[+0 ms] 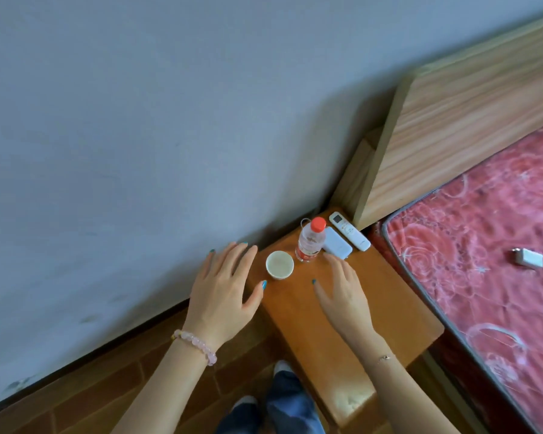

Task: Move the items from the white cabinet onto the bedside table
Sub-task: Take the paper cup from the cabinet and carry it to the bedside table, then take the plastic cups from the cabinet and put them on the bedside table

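Note:
On the wooden bedside table (351,333) stand a white paper cup (279,264) and a clear water bottle (310,239) with a red cap. Behind the bottle lie a white power bank (337,247) and a white remote control (349,230). My left hand (224,292) hovers just left of the cup with fingers spread, holding nothing. My right hand (345,292) is over the tabletop right of the cup, fingers straight, empty, its fingertips near the power bank. The white cabinet is not in view.
A grey wall (138,136) runs behind and left of the table. A bed with a wooden headboard (467,120) and red patterned mattress (489,261) lies to the right, a small white object (528,257) on it. Brown tiled floor (91,393) lies below.

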